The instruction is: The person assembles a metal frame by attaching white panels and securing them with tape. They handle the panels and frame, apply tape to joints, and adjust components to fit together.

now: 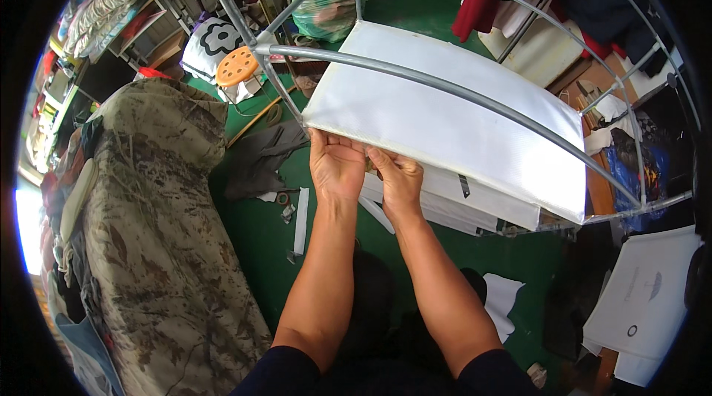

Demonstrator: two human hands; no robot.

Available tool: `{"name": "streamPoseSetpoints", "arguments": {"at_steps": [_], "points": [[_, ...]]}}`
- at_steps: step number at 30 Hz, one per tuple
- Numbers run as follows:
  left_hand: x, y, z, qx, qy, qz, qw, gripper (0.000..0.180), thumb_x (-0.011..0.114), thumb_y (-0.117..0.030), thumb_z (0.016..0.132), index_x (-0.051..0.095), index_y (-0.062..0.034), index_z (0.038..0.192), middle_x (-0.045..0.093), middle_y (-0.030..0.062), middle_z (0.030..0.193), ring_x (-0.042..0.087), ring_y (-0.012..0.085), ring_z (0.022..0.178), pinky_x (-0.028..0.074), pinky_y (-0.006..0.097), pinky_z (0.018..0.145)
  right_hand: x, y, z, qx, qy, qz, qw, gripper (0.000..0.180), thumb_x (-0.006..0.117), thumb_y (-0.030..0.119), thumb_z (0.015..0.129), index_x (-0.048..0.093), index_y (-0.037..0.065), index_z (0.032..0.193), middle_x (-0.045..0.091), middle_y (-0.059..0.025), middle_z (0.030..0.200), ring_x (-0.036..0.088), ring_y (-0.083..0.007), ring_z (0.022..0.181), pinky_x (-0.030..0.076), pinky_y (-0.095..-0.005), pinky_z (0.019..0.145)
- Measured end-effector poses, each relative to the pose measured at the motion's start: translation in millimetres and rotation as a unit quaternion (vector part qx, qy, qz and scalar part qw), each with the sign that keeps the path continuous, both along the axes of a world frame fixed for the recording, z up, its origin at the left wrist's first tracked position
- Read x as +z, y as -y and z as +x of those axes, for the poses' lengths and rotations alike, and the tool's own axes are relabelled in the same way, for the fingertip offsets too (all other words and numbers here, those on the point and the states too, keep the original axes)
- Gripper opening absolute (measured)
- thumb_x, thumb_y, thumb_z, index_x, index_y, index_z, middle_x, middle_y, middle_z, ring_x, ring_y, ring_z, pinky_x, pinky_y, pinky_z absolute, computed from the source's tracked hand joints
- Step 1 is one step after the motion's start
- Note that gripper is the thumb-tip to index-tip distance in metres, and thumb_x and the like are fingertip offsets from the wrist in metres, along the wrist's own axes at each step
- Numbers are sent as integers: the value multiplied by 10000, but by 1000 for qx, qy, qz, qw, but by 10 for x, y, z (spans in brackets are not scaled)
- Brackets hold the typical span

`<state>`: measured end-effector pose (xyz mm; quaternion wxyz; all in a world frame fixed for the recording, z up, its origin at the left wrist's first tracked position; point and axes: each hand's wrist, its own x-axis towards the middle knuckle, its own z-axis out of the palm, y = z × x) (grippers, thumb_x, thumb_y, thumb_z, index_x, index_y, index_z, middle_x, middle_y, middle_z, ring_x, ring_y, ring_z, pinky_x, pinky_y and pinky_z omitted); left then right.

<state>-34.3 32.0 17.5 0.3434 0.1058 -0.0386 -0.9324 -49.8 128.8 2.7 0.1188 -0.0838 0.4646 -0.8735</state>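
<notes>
A white sheet-like shelf cover [445, 103] stretches across a grey metal tube frame [452, 88] in front of me. My left hand [337, 167] is palm up at the cover's near edge, close to the left corner post. Its thumb lies along the edge, and its fingertips curl in under it, partly hidden. Just right of it, my right hand [398, 181] is closed on the same edge, thumb up and fingers bent. Whether the right fingers also hold some small piece is hidden. Below the cover, more white layered material [437, 199] lies under the shelf.
A camouflage-covered bulky piece [156, 210] fills the left. An orange stool [237, 67] and a green plastic bag [324, 3] stand behind the frame. On the green floor lie dark cloth [263, 162], a white strip [301, 219] and a tape roll [282, 199]. White panels [645, 299] lean at right.
</notes>
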Motion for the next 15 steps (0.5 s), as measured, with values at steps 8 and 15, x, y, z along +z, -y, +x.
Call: {"name": "streamPoseSetpoints", "arguments": {"at_steps": [8, 15], "points": [[26, 19, -37, -9, -33, -10, 999, 414, 542, -409, 1023, 583, -91, 1284, 594, 51, 1362, 542, 251, 1285, 440, 464, 1117, -134, -14, -73, 11, -22, 23, 999, 206, 758, 40, 885, 732, 7, 1086, 735, -60, 1031, 662, -130, 942, 531, -302, 867], [-72, 40, -54, -9, -26, -40, 999, 448, 549, -436, 1014, 574, -92, 1300, 590, 41, 1356, 535, 242, 1288, 437, 424, 1129, -157, -16, -100, 17, -35, 12, 999, 191, 762, 36, 881, 734, 17, 1069, 732, -43, 1020, 655, -123, 938, 526, -295, 857]]}}
